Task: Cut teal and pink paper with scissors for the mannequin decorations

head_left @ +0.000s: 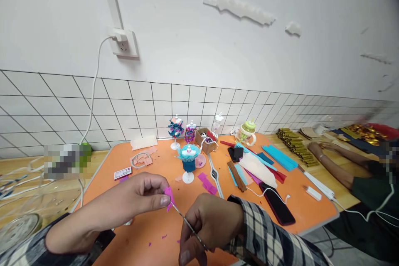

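Observation:
My left hand [143,193] pinches a small piece of magenta paper [168,196] between thumb and fingers. Closed around a thin metal tool, possibly scissors [183,219], my right hand [207,224] is just right of it, and the tool's tip meets the paper's lower edge. Behind the hands, a small dress form in a dark teal and light blue outfit [188,162] stands upright on a white base. More magenta paper [207,183] lies to its right. Magenta scraps [164,237] are scattered on the orange table [149,253].
Decorated figures [176,128], a small cardboard box [206,141] and a green-lidded cup [247,133] stand at the back. Coloured strips [279,157], a phone [277,203] and a white cable lie right. Another person's arm [335,166] reaches over the adjoining table.

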Demonstrator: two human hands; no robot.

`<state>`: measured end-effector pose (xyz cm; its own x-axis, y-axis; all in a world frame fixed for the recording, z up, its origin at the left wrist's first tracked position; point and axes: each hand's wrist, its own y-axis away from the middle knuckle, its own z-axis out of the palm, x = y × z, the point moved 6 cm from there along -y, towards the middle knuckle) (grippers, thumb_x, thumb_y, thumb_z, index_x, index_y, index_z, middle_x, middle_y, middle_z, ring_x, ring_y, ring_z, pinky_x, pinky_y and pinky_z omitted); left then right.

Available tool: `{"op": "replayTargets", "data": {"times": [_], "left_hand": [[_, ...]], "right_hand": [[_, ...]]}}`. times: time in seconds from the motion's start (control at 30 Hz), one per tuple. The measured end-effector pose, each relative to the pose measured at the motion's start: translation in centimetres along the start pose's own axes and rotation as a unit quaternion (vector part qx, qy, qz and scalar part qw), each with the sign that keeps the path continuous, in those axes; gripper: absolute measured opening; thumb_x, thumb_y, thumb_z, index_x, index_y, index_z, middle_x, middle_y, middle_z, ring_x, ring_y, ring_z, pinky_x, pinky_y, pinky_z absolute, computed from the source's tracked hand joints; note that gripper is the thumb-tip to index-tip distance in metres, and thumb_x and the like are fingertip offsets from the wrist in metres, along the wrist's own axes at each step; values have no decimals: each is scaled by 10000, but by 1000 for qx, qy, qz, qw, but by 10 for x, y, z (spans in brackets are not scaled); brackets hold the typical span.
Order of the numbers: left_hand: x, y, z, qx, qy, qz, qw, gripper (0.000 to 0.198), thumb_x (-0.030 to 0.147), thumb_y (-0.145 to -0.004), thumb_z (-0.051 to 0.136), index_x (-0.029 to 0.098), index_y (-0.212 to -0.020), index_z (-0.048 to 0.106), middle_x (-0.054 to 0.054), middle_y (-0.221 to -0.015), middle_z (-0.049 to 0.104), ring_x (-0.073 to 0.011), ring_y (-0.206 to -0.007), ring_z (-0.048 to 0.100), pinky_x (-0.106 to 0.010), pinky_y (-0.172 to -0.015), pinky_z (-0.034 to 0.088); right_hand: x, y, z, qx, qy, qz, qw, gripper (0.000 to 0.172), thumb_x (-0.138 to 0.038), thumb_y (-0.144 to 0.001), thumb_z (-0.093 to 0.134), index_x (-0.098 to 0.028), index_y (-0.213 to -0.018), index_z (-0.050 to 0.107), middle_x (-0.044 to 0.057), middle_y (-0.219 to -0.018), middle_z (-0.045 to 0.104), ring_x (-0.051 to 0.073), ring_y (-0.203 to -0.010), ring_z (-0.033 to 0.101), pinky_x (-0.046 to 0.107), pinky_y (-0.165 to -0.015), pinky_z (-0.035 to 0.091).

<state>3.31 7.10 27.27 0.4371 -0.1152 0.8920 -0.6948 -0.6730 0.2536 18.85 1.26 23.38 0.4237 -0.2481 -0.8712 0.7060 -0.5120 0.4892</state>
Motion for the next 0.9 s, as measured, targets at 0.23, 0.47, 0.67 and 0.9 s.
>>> {"op": "replayTargets", "data": {"times": [0.23,0.47,0.67,0.9], "left_hand": [[12,2,-4,11,19,-7,1000,295,489,-845,713,209,-761,682,21,-726,643,-152,-712,565,-247,-670,452],[20,0,0,-24,31,-22,999,244,428,-758,763,200,-707,693,19,-677,662,-145,-643,570,-238,-594,440],[27,3,0,-13,1,-17,1000,221,403,-763,752,204,-684,701,15,-672,682,-137,-612,572,-227,-565,442],[26,4,-1,-8,-5,-22,1000,258,444,-758,765,205,-680,706,17,-666,683,-140,-632,569,-229,-590,449]], "right_hand": [[2,-1,0,2,6,1,1000,487,-577,-626,891,-158,-854,793,-71,-568,639,38,-467,477,138,-464,389],[-2,3,3,-14,39,15,999,528,-568,-566,921,-142,-843,779,-53,-578,642,55,-545,562,136,-517,376],[-4,8,6,-32,36,5,999,582,-632,-572,892,-144,-870,783,-38,-614,655,66,-552,578,132,-509,413],[-5,8,6,-31,43,24,998,544,-596,-604,896,-143,-882,780,-48,-583,640,59,-522,552,130,-476,402]]}}
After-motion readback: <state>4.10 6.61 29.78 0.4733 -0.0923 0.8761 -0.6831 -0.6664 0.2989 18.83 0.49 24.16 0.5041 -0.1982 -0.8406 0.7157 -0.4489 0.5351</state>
